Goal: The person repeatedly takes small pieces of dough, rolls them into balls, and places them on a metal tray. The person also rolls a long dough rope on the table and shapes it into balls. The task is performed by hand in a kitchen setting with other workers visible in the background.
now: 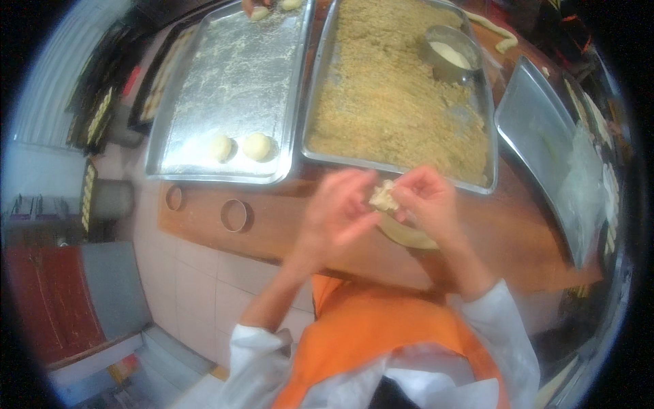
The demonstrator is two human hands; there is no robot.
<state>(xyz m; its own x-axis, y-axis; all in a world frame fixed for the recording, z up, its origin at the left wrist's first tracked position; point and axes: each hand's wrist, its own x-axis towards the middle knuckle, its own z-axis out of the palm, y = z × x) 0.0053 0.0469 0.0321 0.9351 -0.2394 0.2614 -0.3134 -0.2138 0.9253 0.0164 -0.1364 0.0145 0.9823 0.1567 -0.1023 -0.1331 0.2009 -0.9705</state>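
Observation:
Between my hands, above the near edge of the wooden worktable (286, 235), is a small ragged lump of dough (384, 196). My right hand (426, 199) pinches it with thumb and fingertips. My left hand (342, 209), a little blurred, is held beside the lump with thumb and fingers apart. Under my hands a pale roll of dough (409, 236) lies partly hidden on the wood. A metal tray (230, 87) at the left bears two round dough balls (256, 146) near its front edge. A tray of crumbly yellowish filling (393, 102) lies just beyond my hands.
Two metal rings (235, 215) lie on the table at the left. A round metal container (454, 56) with pale powder stands in the filling tray. Another person's hand (250, 7) touches dough at the far left tray. An empty-looking metal tray (536, 128) rests at the right.

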